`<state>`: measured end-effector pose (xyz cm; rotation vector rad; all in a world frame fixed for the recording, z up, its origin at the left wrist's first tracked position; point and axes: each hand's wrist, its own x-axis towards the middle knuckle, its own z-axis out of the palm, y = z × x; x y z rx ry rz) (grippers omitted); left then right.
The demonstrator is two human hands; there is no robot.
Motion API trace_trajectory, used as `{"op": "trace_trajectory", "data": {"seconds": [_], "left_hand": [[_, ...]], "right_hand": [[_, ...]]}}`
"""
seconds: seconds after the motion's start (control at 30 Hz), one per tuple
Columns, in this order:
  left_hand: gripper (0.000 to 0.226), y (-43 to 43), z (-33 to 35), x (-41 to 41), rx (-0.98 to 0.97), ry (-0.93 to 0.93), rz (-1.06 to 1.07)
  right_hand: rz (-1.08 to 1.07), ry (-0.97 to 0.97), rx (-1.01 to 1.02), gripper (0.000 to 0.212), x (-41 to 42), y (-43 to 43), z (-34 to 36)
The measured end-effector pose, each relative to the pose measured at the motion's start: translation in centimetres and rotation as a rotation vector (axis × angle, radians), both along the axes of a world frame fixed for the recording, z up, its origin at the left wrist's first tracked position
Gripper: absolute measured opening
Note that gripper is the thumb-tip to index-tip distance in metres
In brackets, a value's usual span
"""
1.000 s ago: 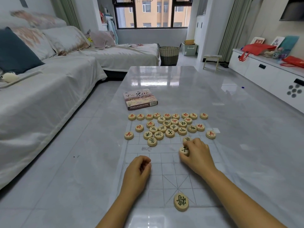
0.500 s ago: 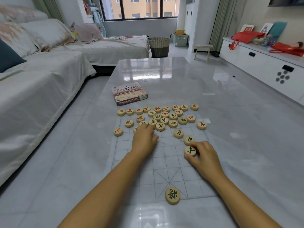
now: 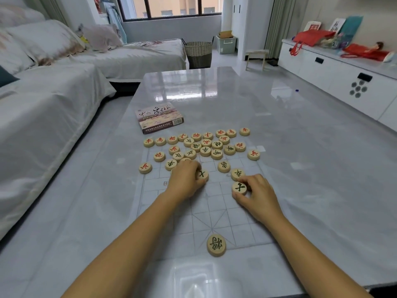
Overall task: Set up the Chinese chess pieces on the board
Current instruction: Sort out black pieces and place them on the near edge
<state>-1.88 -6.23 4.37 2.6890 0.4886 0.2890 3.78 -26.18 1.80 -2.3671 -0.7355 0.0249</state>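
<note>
Chess pieces (image 3: 206, 145): most lie crowded on the far half of the board (image 3: 214, 211). The red ones mostly line its far edge and the green ones are jumbled among them.
Green general (image 3: 216, 245): alone at the near edge, at the foot of the palace diagonals.
Left hand (image 3: 184, 179): fingers curled over a green piece (image 3: 202, 174) near the board's midline, gripping it.
Right hand (image 3: 255, 194): thumb and fingertips pinch another green piece (image 3: 239, 187), just beside a loose green neighbour (image 3: 237, 174).
Step in hand: probably carrying both held pieces back to the near rows, where only the general stands.
Doing it well: lift each piece clear instead of sliding it, so neighbours stay put. Set it on a line crossing, not inside a square, with the character face up. Approach from the sides so the general is not nudged.
Unclear: the two held characters look alike, but I cannot read them surely.
</note>
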Motion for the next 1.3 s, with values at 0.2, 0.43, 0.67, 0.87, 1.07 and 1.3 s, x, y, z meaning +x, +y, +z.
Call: {"op": "trace_trajectory", "data": {"seconds": [0.2, 0.43, 0.67, 0.87, 1.07, 1.3], "left_hand": [[0.029, -1.3, -0.6, -10.5, -0.305, -0.023, 0.049], [0.04, -3.9, -1.3, -15.3, -0.297, -0.088, 0.004], [0.045, -4.8, -2.1, -16.1, -0.223, -0.102, -0.064], [0.043, -5.2, -2.4, -16.8, -0.245, -0.123, -0.107], [0.042, -5.4, -2.5, -17.0, -0.23, -0.128, -0.11], [0.043, -5.6, -2.7, -16.9, -0.196, -0.145, -0.1]], "right_hand": [[0.022, -0.014, -0.005, 0.039, -0.2, -0.2, -0.1], [0.108, 0.049, -0.028, 0.039, -2.2, -0.7, 1.5], [0.218, 0.073, -0.005, 0.038, -8.2, -4.6, 0.4], [0.212, 0.017, -0.016, 0.044, -9.0, -4.9, -0.2], [0.262, -0.011, -0.067, 0.048, -9.1, -5.1, -0.2], [0.286, -0.004, -0.078, 0.042, -9.2, -5.2, 0.0]]}}
